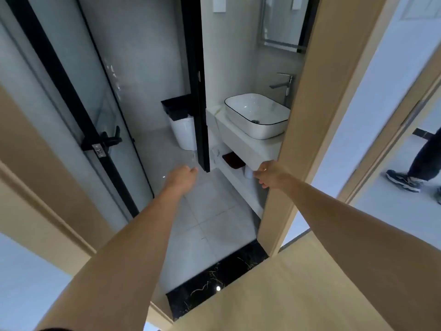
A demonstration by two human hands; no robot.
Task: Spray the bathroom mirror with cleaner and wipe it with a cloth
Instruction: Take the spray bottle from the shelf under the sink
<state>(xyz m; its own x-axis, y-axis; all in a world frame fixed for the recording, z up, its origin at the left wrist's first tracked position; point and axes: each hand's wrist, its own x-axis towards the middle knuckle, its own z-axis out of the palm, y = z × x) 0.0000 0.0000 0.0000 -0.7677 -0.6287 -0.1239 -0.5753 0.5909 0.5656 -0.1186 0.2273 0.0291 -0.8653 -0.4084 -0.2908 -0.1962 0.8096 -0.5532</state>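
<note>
Both forearms reach forward from the bottom edge, elbows cut off by the frame. At 6 o'clock a black marble threshold strip point(214, 280) with pale veins crosses the doorway; grey floor tiles point(210, 211) lie beyond it.

Left hand point(183, 176), near centre: seen from the back, fingers loosely curled downward, holding nothing, touching nothing. Fingertips hidden behind the knuckles.

Right hand point(268, 174), toward 3 o'clock of centre: fingers slack and slightly bent, holding nothing, just beside the edge of the wooden door frame point(298, 139); cannot tell whether it touches the frame.

Behind the right hand, the vanity's open lower shelf holds a dark red item point(232, 161) and a small white object point(248, 172), both partly hidden and too blurred to identify.

At 9 o'clock, a glass door point(71, 96) with black frame and black lever handle point(108, 139); small marks on the latch plate, unreadable.

At centre, a white bin with black liner point(181, 120), part hidden by a black vertical post point(198, 91).

At 2 o'clock of centre, a white basin point(256, 113) with dark rim on the counter, tap point(285, 84) behind it.

Mirror point(282, 22) at 1 o'clock on the far wall, cut off by the top edge and the door frame.

Far 3 o'clock: another person's shoe point(403, 180) and dark trouser leg, cropped.
</note>
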